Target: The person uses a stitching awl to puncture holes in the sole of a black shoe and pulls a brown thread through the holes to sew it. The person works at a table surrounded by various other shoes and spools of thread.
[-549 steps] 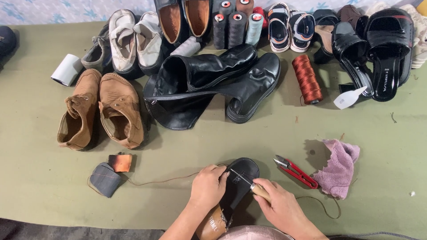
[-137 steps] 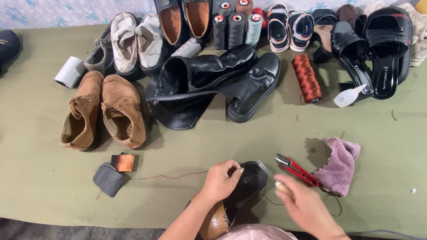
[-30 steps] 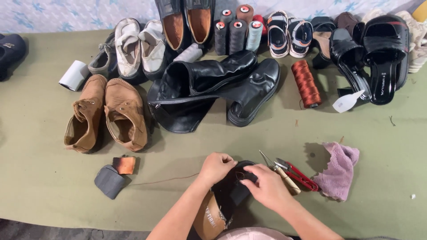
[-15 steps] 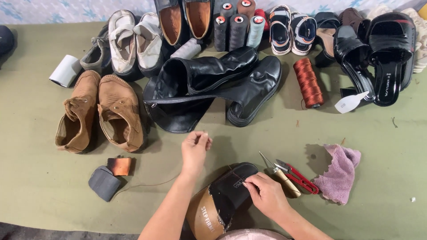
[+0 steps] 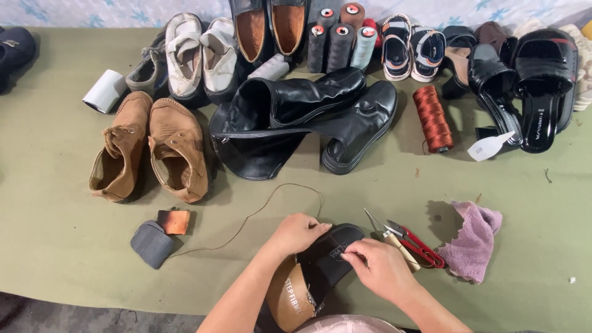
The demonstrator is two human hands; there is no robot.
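Green table: both hands apparently pinch sandal (image 5: 327,259).

Both hands are working on a black sandal (image 5: 327,259) lying on the green surface (image 5: 61,246). The left hand (image 5: 296,233) is pressing on its upper edge, while the right hand (image 5: 381,268) is pinching at the strap. A brown thread (image 5: 259,209) is looping away toward a grey patch (image 5: 152,243). Red-handled scissors (image 5: 419,246) are lying just beside the right hand.
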